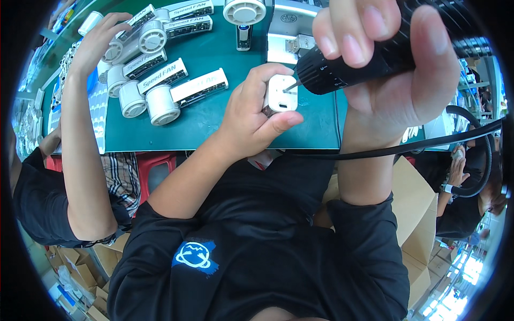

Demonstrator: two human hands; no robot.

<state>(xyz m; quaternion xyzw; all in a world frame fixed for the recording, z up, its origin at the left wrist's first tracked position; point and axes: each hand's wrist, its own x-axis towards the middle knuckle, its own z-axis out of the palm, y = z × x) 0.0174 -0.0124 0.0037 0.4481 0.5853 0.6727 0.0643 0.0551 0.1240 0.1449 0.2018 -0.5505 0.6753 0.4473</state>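
My left hand (246, 109) is closed round a white fan handle (278, 101), its rounded end face turned up. That face has a small charging port and looks like the handles of the fans nearby; the rest is hidden behind my fingers. In my right hand (396, 93) is a black electric screwdriver (342, 69), gripped by its body and held nearly level. Its thin bit (292, 85) reaches the end face, at or in a hole; a screw there is too small to make out.
Several white handheld fans (160, 101) lie on the green table (214, 136) at left, near a co-worker's arm (80, 107). Another fan (244, 13) and a metal fixture (292, 37) stand ahead. A black cable (385, 152) crosses before my right forearm. Cardboard boxes (412, 208) stand right.
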